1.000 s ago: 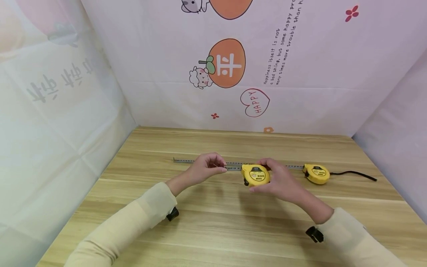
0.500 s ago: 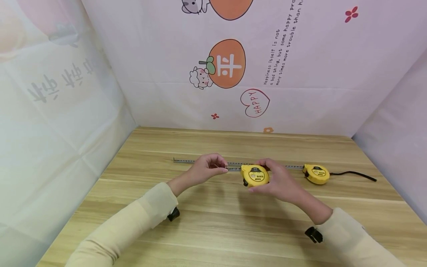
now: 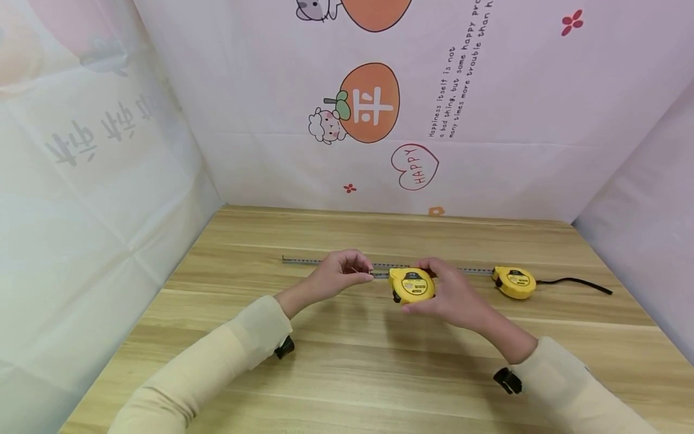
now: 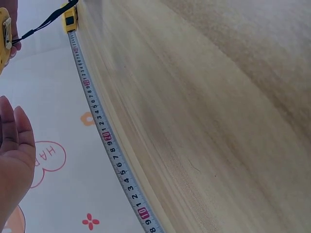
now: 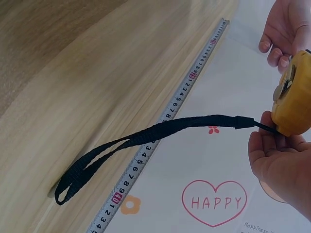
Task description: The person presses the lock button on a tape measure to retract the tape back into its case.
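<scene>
My right hand (image 3: 455,295) grips a yellow tape measure (image 3: 412,287) by its case, thumb below and fingers over the far side. From its left side a short stretch of blade (image 3: 382,275) runs to my left hand (image 3: 332,277), which pinches the hooked end between thumb and fingers. The case is held above the table, with a shadow beneath it. In the right wrist view, a black wrist strap (image 5: 175,124) hangs from this case. Behind both hands lies a second yellow tape measure (image 3: 516,283), its long blade (image 3: 300,261) extended leftward along the table and partly hidden by my hands.
The wood-grain table (image 3: 347,374) ends at a printed white backdrop (image 3: 271,163) at the back and sides. A black strap (image 3: 577,281) trails rightward from the second tape measure. Black wrist-camera mounts (image 3: 508,381) sit under both sleeves.
The tape measure in my right hand has shifted slightly left and my left hand slightly right, so the blade showing between them is shorter. The second tape measure stays put.
</scene>
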`<move>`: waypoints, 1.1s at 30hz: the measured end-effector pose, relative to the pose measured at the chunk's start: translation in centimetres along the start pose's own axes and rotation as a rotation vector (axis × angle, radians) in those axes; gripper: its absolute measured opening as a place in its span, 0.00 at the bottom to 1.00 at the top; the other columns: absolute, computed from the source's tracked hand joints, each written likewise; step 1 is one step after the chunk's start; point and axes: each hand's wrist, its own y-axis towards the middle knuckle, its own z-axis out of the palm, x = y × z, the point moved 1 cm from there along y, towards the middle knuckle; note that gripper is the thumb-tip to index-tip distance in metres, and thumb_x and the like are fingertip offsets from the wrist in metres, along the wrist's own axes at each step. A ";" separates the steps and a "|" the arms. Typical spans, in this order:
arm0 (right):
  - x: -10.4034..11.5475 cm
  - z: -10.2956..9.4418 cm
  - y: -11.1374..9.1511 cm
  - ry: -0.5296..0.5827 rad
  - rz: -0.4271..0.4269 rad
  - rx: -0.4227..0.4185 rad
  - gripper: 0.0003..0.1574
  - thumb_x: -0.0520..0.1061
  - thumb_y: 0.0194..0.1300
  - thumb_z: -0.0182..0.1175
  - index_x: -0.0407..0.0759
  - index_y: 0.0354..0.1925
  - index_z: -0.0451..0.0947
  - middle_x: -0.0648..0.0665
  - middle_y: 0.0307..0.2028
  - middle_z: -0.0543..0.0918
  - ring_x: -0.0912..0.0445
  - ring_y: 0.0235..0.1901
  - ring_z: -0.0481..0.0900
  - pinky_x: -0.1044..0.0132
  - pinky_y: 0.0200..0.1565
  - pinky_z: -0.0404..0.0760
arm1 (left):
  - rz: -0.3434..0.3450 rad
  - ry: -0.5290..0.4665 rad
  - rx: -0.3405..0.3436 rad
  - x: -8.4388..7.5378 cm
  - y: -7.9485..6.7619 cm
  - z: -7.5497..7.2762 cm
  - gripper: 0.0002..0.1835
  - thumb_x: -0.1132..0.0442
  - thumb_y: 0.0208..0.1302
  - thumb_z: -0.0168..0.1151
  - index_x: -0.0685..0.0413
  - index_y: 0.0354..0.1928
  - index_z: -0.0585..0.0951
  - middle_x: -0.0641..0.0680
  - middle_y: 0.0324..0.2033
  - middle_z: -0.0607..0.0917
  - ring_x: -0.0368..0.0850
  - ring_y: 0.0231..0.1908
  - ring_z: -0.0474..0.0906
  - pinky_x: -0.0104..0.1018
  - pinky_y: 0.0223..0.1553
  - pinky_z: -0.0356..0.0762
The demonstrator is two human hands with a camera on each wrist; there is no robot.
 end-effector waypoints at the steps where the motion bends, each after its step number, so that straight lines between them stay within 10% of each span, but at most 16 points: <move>1: 0.0 0.0 0.0 0.000 0.000 0.001 0.48 0.57 0.38 0.82 0.39 0.53 0.72 0.46 0.46 0.79 0.53 0.40 0.76 0.58 0.40 0.78 | 0.001 -0.003 0.001 0.0 0.0 0.0 0.09 0.67 0.64 0.65 0.67 0.42 0.79 0.53 0.37 0.82 0.46 0.37 0.78 0.44 0.40 0.79; 33: 0.2 0.4 0.0 0.029 0.013 0.015 0.51 0.57 0.39 0.81 0.38 0.56 0.70 0.44 0.49 0.78 0.52 0.43 0.76 0.58 0.42 0.78 | -0.037 -0.020 0.013 -0.6 0.6 0.9 0.07 0.66 0.64 0.66 0.61 0.41 0.80 0.53 0.36 0.81 0.45 0.37 0.78 0.51 0.41 0.78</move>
